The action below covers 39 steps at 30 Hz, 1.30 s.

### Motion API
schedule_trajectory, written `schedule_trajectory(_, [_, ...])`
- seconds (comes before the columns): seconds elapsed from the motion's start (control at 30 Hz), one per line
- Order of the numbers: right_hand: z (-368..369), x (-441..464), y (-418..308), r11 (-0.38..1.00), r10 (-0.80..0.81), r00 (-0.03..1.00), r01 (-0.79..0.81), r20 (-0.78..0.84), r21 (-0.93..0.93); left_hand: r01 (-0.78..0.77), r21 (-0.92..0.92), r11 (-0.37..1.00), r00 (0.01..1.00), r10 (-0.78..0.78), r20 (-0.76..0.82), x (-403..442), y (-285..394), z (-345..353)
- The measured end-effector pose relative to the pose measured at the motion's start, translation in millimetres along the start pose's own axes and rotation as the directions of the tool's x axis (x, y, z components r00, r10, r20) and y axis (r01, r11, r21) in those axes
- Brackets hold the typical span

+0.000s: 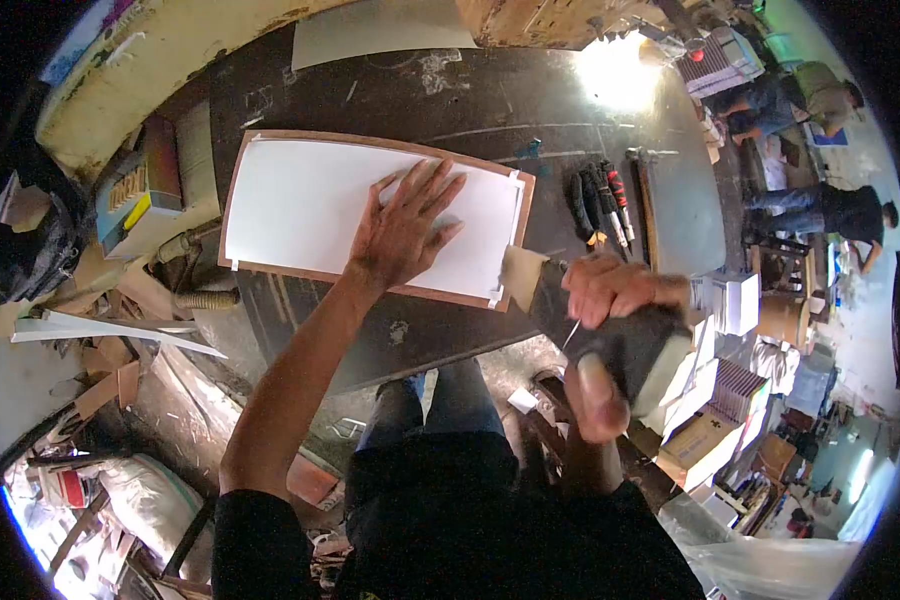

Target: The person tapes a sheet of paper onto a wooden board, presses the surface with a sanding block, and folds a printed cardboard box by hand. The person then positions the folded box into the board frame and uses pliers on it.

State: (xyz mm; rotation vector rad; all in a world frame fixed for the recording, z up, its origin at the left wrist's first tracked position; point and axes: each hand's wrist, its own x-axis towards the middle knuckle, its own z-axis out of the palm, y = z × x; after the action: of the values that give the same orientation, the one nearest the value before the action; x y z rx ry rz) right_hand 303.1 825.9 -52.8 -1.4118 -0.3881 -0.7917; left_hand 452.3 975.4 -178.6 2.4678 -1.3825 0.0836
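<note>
My left hand (400,230) lies flat with fingers spread on a white sheet (300,205). That sheet rests on a brown board (370,284), whose edges show around it, and small white strips sit at its corners. To the right, off the table's near edge, my right hand (610,290) is curled, blurred by motion. Between its fingers and thumb is a dark object (635,350) whose kind I cannot make out. A thin pale line shows beside the fingers. A tan piece of card (523,275) lies at the board's lower right corner.
Several dark-handled and red-handled tools (605,205) lie on the dark table (420,110), beside a grey panel (685,210). Cardboard boxes (705,435) stand at the right. Scraps and a white sack (150,500) are at lower left. Other people (830,215) are at far right.
</note>
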Motion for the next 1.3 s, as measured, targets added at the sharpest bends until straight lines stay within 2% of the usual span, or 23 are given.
schedule_trajectory(0.03, [-5.9, -1.6, 4.4, 0.994, -0.055, 0.990, 0.043, 0.127, 0.096, -0.011, 0.004, 1.000, 1.000, 0.011, -0.013, 2.4, -1.1, -0.9])
schedule_trajectory(0.07, [15.4, -18.4, 7.9, 0.983, 0.116, 0.989, -0.128, -0.093, -0.129, -0.005, 0.004, 1.000, 1.000, 0.005, -0.018, 4.1, -1.8, -1.8])
schedule_trajectory(0.13, [24.6, -36.3, 14.7, 0.891, 0.235, 0.913, -0.339, -0.332, -0.302, -0.012, 0.018, 1.000, 0.999, 0.013, -0.037, 0.8, 0.4, -2.2])
schedule_trajectory(0.2, [23.1, -34.0, 26.2, 0.953, 0.224, 0.931, -0.271, -0.289, -0.133, 0.002, 0.033, 0.999, 0.998, 0.000, -0.057, 3.3, -2.6, -2.0])
schedule_trajectory(0.23, [25.3, -33.2, 20.9, 0.953, 0.225, 0.929, -0.273, -0.293, -0.133, -0.001, 0.030, 1.000, 0.998, 0.003, -0.064, 1.2, -0.8, -0.7])
schedule_trajectory(0.3, [24.9, -17.1, 15.3, 0.963, 0.257, 0.893, -0.269, -0.370, 0.019, 0.016, 0.012, 1.000, 0.997, -0.015, -0.076, 3.9, -3.0, 0.3])
schedule_trajectory(0.4, [35.6, 13.1, -11.0, 0.991, 0.112, 0.970, -0.124, -0.216, -0.044, 0.046, -0.012, 0.999, 0.995, -0.047, -0.088, 1.2, -5.8, 6.0])
schedule_trajectory(0.5, [47.2, 5.7, -7.7, 0.991, 0.106, 0.983, -0.116, -0.147, -0.061, 0.036, -0.029, 0.999, 0.994, -0.039, -0.099, 1.5, -6.1, 2.8])
schedule_trajectory(0.57, [42.4, -30.2, 26.4, 0.930, 0.272, 0.936, -0.315, -0.225, -0.186, 0.052, -0.058, 0.997, 0.994, -0.057, -0.094, -0.1, -3.1, 2.2])
schedule_trajectory(0.67, [36.7, -30.7, 35.7, 0.946, 0.267, 0.928, -0.304, -0.259, -0.112, 0.043, -0.049, 0.998, 0.993, -0.048, -0.105, -0.1, -5.2, 1.9])
schedule_trajectory(0.77, [32.1, -11.2, 27.2, 0.962, 0.210, 0.955, -0.240, -0.207, -0.130, 0.061, -0.082, 0.995, 0.993, -0.068, -0.092, 0.0, -5.9, 1.0])
schedule_trajectory(0.8, [49.1, 1.3, 19.2, 0.986, 0.160, 0.934, -0.166, -0.321, 0.009, 0.071, -0.081, 0.994, 0.993, -0.078, -0.087, -0.5, -7.9, 2.3])
schedule_trajectory(0.83, [59.8, 16.0, 1.3, 0.981, 0.191, 0.924, -0.189, -0.332, 0.037, 0.053, -0.024, 0.998, 0.994, -0.055, -0.097, -0.1, -9.9, 4.8])
schedule_trajectory(0.9, [50.2, 22.6, 1.2, 0.998, 0.064, 0.992, -0.065, -0.107, -0.006, 0.031, 0.031, 0.999, 0.995, -0.028, -0.099, -2.2, -9.5, 7.7])
schedule_trajectory(0.93, [57.3, 11.6, 7.4, 0.976, 0.194, 0.970, -0.206, -0.146, -0.069, 0.036, 0.000, 0.999, 0.995, -0.036, -0.097, -1.4, -10.6, 7.5])
schedule_trajectory(1.03, [56.8, -17.5, 43.7, 0.955, 0.222, 0.972, -0.233, -0.078, -0.182, 0.054, -0.030, 0.998, 0.994, -0.057, -0.089, -1.1, -9.0, 7.0])
schedule_trajectory(1.07, [56.4, -22.4, 46.1, 0.947, 0.321, 0.930, -0.317, -0.182, 0.052, 0.053, -0.028, 0.998, 0.995, -0.055, -0.080, -0.6, -10.2, 6.2])
schedule_trajectory(1.1, [53.5, -15.2, 42.8, 0.941, 0.335, 0.926, -0.319, -0.175, 0.117, 0.054, -0.028, 0.998, 0.995, -0.056, -0.081, -4.0, -8.3, 6.5])
schedule_trajectory(1.17, [47.7, -0.8, 36.4, 0.915, 0.365, 0.917, -0.321, -0.161, 0.245, 0.073, -0.159, 0.985, 0.991, -0.089, -0.098, -0.3, -12.0, 7.4])
schedule_trajectory(1.23, [48.8, 16.6, 30.3, 0.984, 0.168, 0.958, -0.179, -0.230, -0.026, 0.082, -0.195, 0.977, 0.988, -0.106, -0.114, 0.0, -14.1, 6.9])
schedule_trajectory(1.3, [49.2, 34.6, 8.7, 0.987, 0.130, 0.969, -0.145, -0.209, -0.062, 0.045, -0.247, 0.968, 0.987, -0.081, -0.136, -2.2, -16.5, 9.6])
